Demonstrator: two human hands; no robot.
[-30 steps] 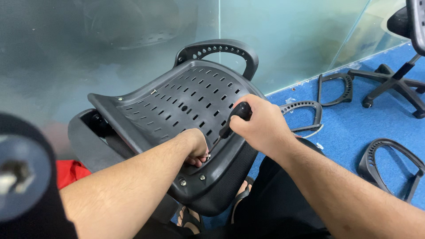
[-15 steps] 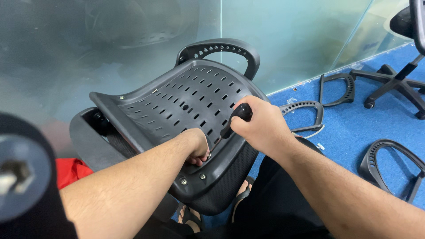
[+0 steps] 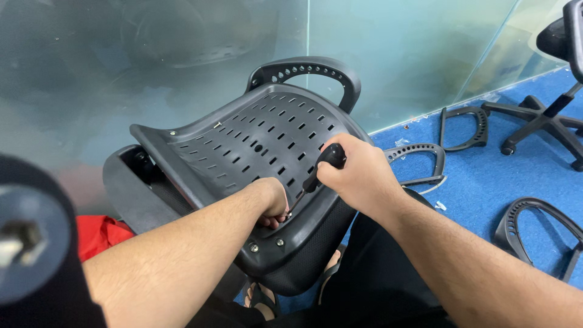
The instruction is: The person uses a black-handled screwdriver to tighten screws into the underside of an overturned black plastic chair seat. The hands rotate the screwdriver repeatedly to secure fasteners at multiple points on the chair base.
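A black slotted plastic chair seat shell (image 3: 243, 146) lies tilted in front of me, underside up, with one armrest (image 3: 306, 68) attached at its far edge. My right hand (image 3: 358, 176) grips the black handle of a screwdriver (image 3: 322, 165), whose shaft angles down to the shell's near part. My left hand (image 3: 271, 200) rests on the shell right at the tool's tip, fingers curled around something small that I cannot make out. Two screw heads (image 3: 265, 245) show on the shell's near rim.
Loose black armrests (image 3: 464, 124) (image 3: 422, 159) (image 3: 537, 231) lie on the blue carpet to the right. An office chair base (image 3: 546, 121) stands at the far right. A glass wall runs behind. A red object (image 3: 100, 234) sits at lower left, and a blurred dark cylinder (image 3: 30, 243) fills the left edge.
Almost nothing differs. My right hand has shifted very slightly on the screwdriver handle; my left hand and the seat shell stay where they were.
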